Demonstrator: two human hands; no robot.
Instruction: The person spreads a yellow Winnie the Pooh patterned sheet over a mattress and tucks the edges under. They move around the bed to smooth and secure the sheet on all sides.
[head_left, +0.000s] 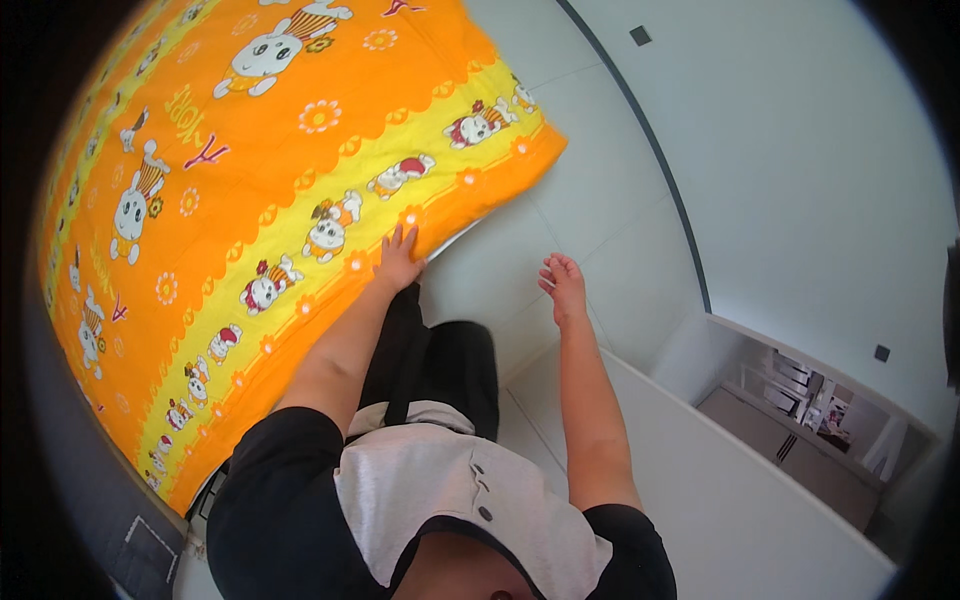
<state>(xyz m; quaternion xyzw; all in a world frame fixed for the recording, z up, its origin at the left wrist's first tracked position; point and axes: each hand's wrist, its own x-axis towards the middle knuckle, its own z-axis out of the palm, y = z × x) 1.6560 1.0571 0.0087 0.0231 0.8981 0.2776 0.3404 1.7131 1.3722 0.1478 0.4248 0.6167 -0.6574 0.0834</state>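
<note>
My left hand lies palm down, fingers spread, on the edge of an orange and yellow bedsheet printed with cartoon rabbits and flowers. The cloth covers a bed and hangs over its near side, with a strip of white showing beneath the edge beside that hand. My right hand hangs over the pale tiled floor, away from the bed, with its fingers loosely bent and holding nothing that shows.
A dark grey padded headboard borders the bed at lower left. A white wall with a dark skirting strip curves along the right. A low white surface stands close on my right, beside an opening through which another room shows.
</note>
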